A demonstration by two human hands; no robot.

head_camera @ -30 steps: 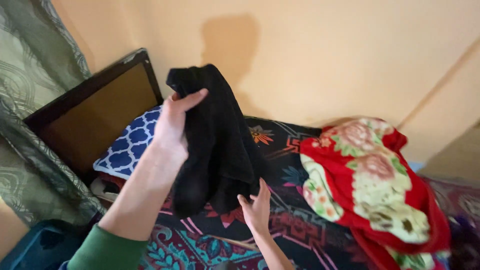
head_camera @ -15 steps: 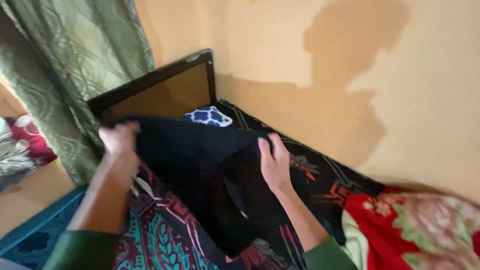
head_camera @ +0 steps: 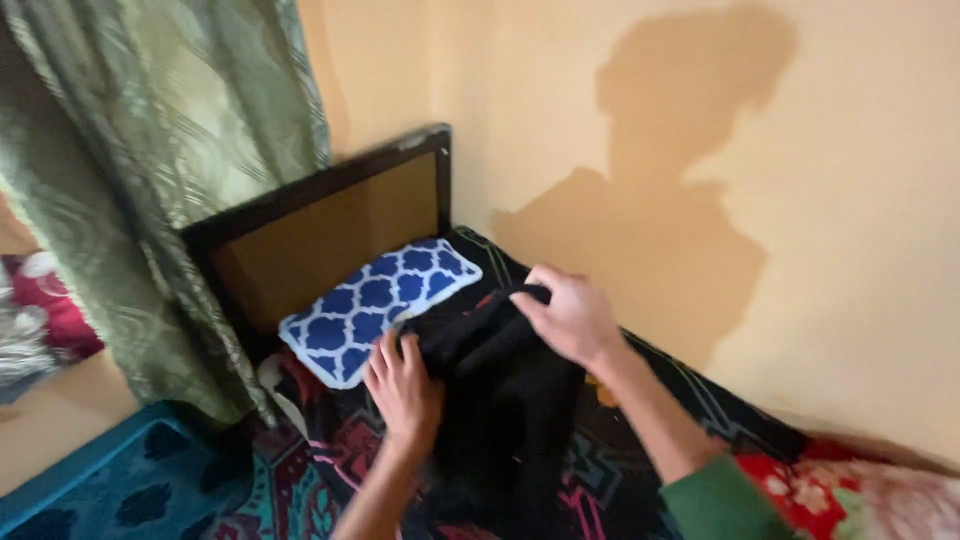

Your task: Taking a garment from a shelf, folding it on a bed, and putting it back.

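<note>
A black garment [head_camera: 500, 400] lies on the patterned bed cover [head_camera: 330, 455], just in front of a blue and white pillow [head_camera: 375, 300]. My left hand [head_camera: 403, 385] presses flat on the garment's left edge, fingers spread, next to the pillow. My right hand [head_camera: 570, 315] grips the garment's top edge near the wall, fingers curled over the cloth. Both green sleeves show at the bottom of the view.
A dark-framed wooden headboard [head_camera: 320, 225] stands behind the pillow. A green curtain [head_camera: 150, 150] hangs at the left. A red floral blanket [head_camera: 850, 490] lies at the lower right. The orange wall [head_camera: 750, 200] runs along the bed. A blue rug [head_camera: 120, 480] covers the floor at lower left.
The garment came down from the air onto the bed. My view swung left toward the headboard. Both hands moved closer together on the cloth beside the pillow.
</note>
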